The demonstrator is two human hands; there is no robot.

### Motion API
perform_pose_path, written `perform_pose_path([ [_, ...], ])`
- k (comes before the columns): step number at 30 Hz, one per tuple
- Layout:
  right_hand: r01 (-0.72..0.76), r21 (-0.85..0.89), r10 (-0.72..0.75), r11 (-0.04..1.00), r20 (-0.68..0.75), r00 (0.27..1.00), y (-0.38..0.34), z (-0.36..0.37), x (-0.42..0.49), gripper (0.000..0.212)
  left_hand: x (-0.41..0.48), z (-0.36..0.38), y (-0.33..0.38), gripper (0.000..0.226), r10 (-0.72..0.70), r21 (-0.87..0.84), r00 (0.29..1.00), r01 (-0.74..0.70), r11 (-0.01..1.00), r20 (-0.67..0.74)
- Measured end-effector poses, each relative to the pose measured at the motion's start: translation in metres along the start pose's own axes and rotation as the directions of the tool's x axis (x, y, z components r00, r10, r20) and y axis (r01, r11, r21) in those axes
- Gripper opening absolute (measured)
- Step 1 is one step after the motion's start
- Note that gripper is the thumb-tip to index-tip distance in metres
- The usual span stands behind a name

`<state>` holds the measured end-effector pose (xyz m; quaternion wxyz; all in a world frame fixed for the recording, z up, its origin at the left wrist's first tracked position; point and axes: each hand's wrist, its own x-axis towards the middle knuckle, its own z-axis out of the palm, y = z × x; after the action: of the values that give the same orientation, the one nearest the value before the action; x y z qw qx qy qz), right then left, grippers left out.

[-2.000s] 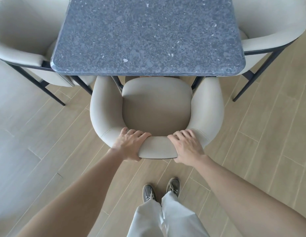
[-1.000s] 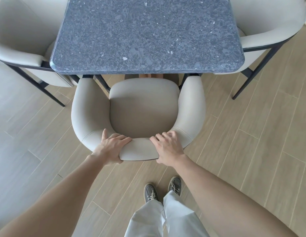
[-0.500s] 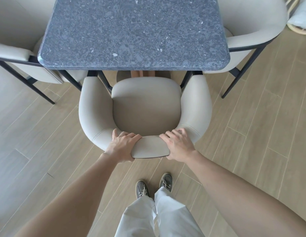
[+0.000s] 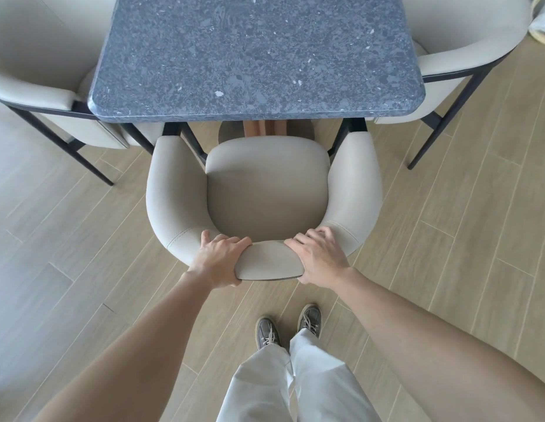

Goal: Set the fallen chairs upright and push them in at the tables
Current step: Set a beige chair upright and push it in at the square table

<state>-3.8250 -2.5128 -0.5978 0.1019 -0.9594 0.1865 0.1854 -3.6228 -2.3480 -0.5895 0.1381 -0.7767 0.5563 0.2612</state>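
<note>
A beige upholstered chair (image 4: 266,190) with a curved back stands upright in front of me, facing the near edge of the blue-grey speckled table (image 4: 256,53). Its seat front and arm tips lie just short of the table edge, and its dark front legs reach under the top. My left hand (image 4: 219,258) grips the top of the backrest left of centre, fingers curled over the rim. My right hand (image 4: 318,257) grips the same rim right of centre. Both arms stretch forward.
A matching beige chair (image 4: 43,95) with black legs sits at the table's left side, another (image 4: 466,56) at its right. A pale cushion on a rattan seat (image 4: 543,24) shows at the top right corner. The floor is light wood planks (image 4: 463,239); my shoes (image 4: 288,328) are behind the chair.
The chair slid left under my hands, then came back to the right. It now sits centred on the table's near side. Both hands kept their grip on the backrest.
</note>
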Motion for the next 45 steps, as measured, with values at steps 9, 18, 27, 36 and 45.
perform_pose_path([
  [9,-0.037,-0.011,0.036,0.999,-0.036,0.999,-0.004,0.004,-0.002,0.079,-0.002,0.001,-0.003,0.072,0.034,-0.009,0.999,-0.034,0.999,-0.011],
  [18,0.011,0.039,-0.007,0.999,-0.104,0.995,-0.002,0.01,-0.007,0.08,-0.004,0.009,-0.002,0.084,0.072,-0.042,0.996,-0.074,0.996,-0.048],
  [27,0.012,0.804,0.245,0.595,-0.196,0.95,-0.004,-0.066,-0.015,0.092,-0.025,-0.059,-0.006,0.07,-0.093,-0.76,0.896,-0.308,0.572,-0.434],
  [36,0.69,0.668,0.265,0.281,-0.744,0.613,-0.044,-0.28,-0.022,0.095,-0.111,-0.245,-0.021,0.067,-0.366,-0.488,0.404,-0.856,0.173,-0.838],
  [45,0.8,0.547,0.128,0.247,-0.836,0.533,-0.171,-0.344,0.022,0.1,-0.19,-0.266,-0.133,0.08,-0.361,-0.343,0.252,-0.914,0.216,-0.898],
])
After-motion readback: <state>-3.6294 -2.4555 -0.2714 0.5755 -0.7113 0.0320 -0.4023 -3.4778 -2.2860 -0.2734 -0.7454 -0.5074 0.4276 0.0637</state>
